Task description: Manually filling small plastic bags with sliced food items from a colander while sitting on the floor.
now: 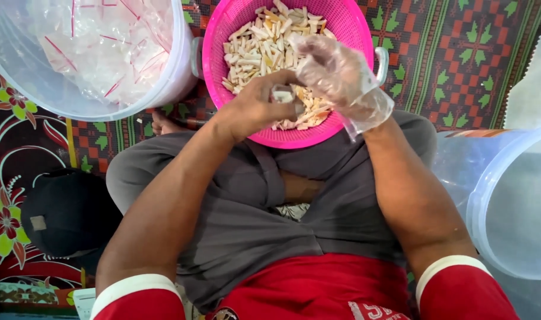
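Observation:
A pink perforated basket point(223, 35) sits in front of my crossed legs, filled with pale, stick-shaped snack pieces point(258, 41). My bare left hand point(255, 104) hovers over the basket's near side, fingers closed around a small clear plastic bag point(282, 93). My right hand point(335, 74), in a thin transparent glove, is bunched right beside it, fingertips at the bag's mouth with a few snack pieces pinched in them.
A large clear tub point(181, 65) holding clear plastic bags with red lines stands at the upper left. Another clear tub point(489, 195) lies at the right. A black cap point(69, 213) rests on the patterned mat point(460, 53) to my left.

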